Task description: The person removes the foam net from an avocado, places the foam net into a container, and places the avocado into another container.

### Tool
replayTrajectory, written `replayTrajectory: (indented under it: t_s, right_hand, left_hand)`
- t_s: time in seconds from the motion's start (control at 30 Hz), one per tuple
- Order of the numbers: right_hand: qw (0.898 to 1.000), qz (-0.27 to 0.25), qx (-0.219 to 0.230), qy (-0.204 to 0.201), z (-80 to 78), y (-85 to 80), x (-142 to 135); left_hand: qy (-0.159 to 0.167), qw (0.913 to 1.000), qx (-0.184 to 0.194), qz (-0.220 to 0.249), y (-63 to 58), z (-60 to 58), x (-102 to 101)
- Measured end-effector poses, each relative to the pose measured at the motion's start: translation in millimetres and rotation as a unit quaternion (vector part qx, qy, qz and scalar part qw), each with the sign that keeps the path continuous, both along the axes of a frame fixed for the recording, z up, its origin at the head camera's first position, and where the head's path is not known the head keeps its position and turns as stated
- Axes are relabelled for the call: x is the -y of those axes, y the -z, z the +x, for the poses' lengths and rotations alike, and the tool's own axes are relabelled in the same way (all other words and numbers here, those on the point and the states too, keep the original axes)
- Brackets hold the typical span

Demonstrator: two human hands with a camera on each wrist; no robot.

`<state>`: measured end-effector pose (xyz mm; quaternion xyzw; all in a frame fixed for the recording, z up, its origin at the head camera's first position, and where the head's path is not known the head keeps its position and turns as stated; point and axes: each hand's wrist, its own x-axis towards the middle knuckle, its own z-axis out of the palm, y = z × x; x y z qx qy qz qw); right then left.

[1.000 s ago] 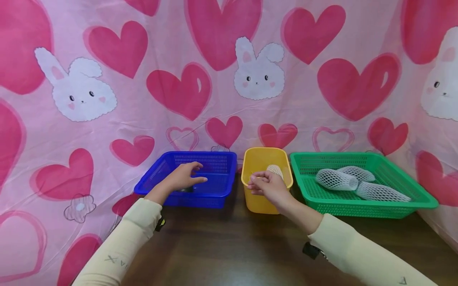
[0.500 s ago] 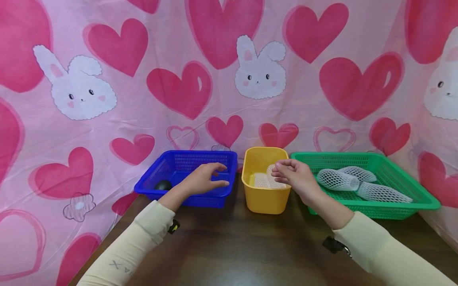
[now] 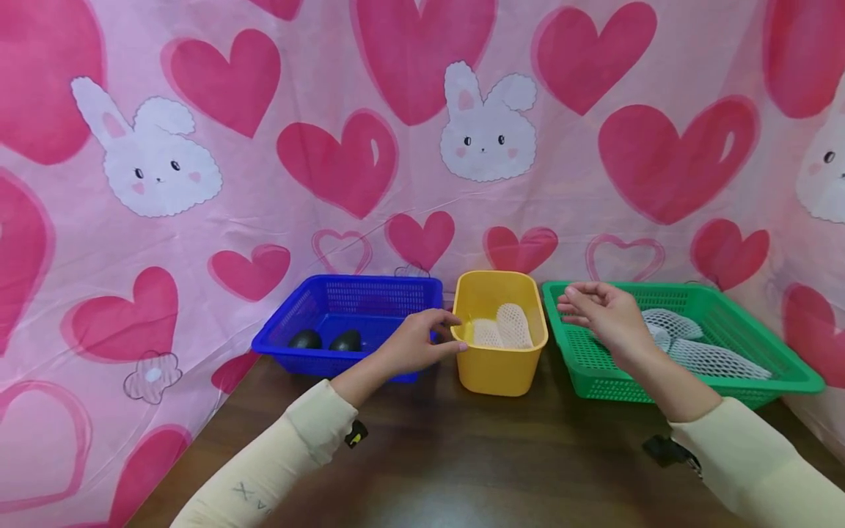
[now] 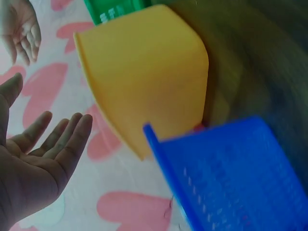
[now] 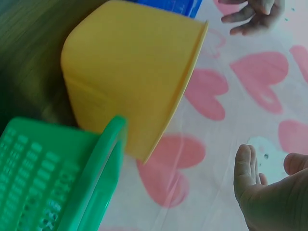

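Observation:
My left hand (image 3: 417,342) hovers between the blue basket (image 3: 277,350) and the yellow bin (image 3: 498,372), fingertips right by the bin's left rim, holding nothing. In the left wrist view its fingers (image 4: 72,144) are spread and relaxed. Above the left side of the green basket (image 3: 792,375) is my right hand (image 3: 610,323), also with nothing in it. Two dark, avocado-like fruits (image 3: 345,340) lie in the blue basket. Inside the yellow bin are white foam net sleeves (image 3: 513,325). Several white foam nets (image 3: 719,358) lie in the green basket, partly hidden by the right hand.
All three containers stand in a row at the back of the dark wooden table (image 3: 462,462). Behind them hangs a pink cloth (image 3: 396,176) printed with hearts and rabbits.
Both hands have moved right: the left from over the blue basket to the yellow bin's edge, the right from the yellow bin to the green basket. Both dark fruits have come into view.

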<state>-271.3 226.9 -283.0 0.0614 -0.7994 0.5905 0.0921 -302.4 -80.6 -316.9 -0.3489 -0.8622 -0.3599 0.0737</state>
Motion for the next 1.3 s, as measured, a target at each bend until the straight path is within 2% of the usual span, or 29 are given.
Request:
replayTrajectory:
  t_s: [0.17, 0.27, 0.4, 0.63, 0.93, 1.1, 1.3]
  right_hand:
    - [1.000, 0.012, -0.004, 0.012, 1.1, 0.2, -17.6]
    - [1.000, 0.009, -0.012, 0.016, 0.3, 1.7, -28.2]
    - [1.000, 0.005, -0.020, 0.019, -0.4, 4.2, -40.8]
    - [0.998, 0.041, -0.029, 0.036, -2.4, 9.4, -54.9]
    - [0.992, 0.108, -0.012, 0.057, -10.2, 18.9, -73.3]
    - [0.984, 0.162, -0.002, 0.072, -15.3, 23.3, -82.6]
    - [0.976, 0.200, 0.005, 0.083, -23.8, 30.2, -89.6]
  left_hand:
    - [0.005, 0.9986, 0.043, 0.031, 8.4, 2.6, -20.0]
    - [0.010, 0.9956, 0.083, 0.042, 11.8, 5.5, -31.8]
    - [0.033, 0.9898, 0.128, 0.052, 15.1, 10.7, -45.9]
    - [0.077, 0.9840, 0.156, 0.039, 29.2, 16.5, -66.8]
    - [0.097, 0.9781, 0.181, 0.031, 45.7, 20.4, -98.0]
    - [0.091, 0.9657, 0.235, 0.061, 52.4, 20.0, -111.0]
    - [0.062, 0.9401, 0.314, 0.116, 62.3, 19.4, -129.6]
